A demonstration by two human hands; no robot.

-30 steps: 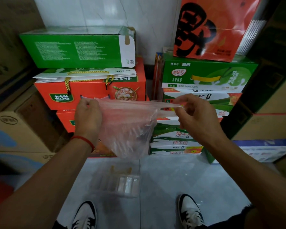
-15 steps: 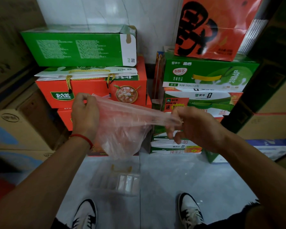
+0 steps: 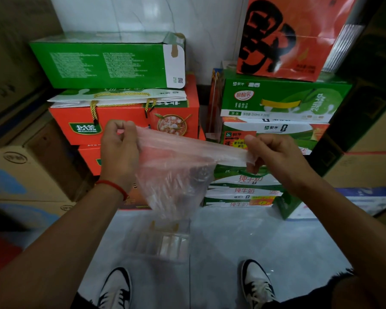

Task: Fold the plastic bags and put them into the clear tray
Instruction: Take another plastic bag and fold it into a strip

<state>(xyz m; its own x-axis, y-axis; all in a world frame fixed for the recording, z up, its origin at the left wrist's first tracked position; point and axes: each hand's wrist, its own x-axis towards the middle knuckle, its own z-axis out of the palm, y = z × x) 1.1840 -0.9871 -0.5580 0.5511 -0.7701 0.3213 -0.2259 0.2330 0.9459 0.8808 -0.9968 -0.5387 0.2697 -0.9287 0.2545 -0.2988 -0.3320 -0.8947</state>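
A thin pinkish see-through plastic bag (image 3: 176, 175) hangs in the air between my hands, its top edge pulled taut. My left hand (image 3: 118, 150) pinches the bag's left end, fingers curled; a red string sits on that wrist. My right hand (image 3: 274, 157) pinches the right end, slightly lower than the left. The bag's body sags down toward the floor. Below it, the clear tray (image 3: 161, 241) sits on the grey floor between my feet, with folded clear plastic lying inside it.
Stacked cartons stand close ahead: green and orange boxes (image 3: 120, 97) on the left, green milk cartons (image 3: 276, 103) and an orange box on the right. Brown cardboard boxes (image 3: 25, 175) flank the left side. My two shoes (image 3: 116, 288) stand on the tiled floor.
My right hand dropped from level with the left, closed on the bag's right end and drew it taut. The left hand stayed nearly in place.
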